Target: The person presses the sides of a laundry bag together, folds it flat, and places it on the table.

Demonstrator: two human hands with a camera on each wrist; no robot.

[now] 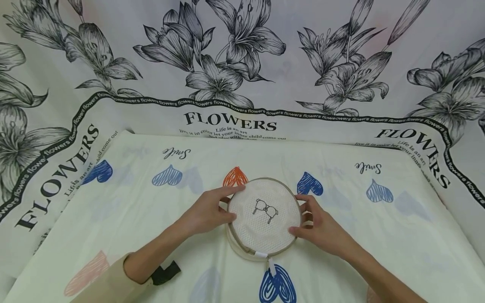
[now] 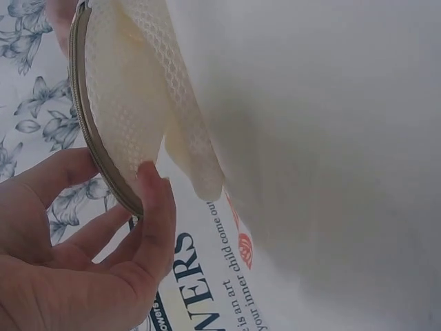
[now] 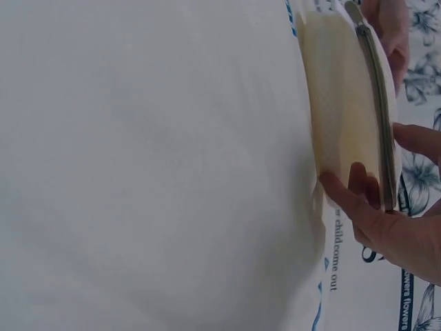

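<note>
Between the person's two hands sits a round mesh bag (image 1: 261,235), low at the cloth (image 1: 189,252); whether its whole underside touches the cloth is hard to tell. Its top faces up and bears a small black line drawing of two sheep (image 1: 265,207). A zip (image 2: 77,103) runs along the rim of the bag, and a pale pull tab (image 1: 271,267) hangs from the bag's near side. The left hand (image 1: 208,210) grips the bag at its left edge, thumb on one side of the rim and fingers on the other. The right hand (image 1: 322,229) grasps the bag's right edge, its thumb on the top and its fingers spread along the side.

Just beyond the bag, on the cloth, lies a printed red heart (image 1: 235,176); a blue heart (image 1: 310,184) shows beyond and right of the bag. Left of the bag and nearer the person are a beige sleeve (image 1: 110,282) and a black strap (image 1: 166,272). Well beyond the bag hangs a curtain (image 1: 288,59) printed with flowers.
</note>
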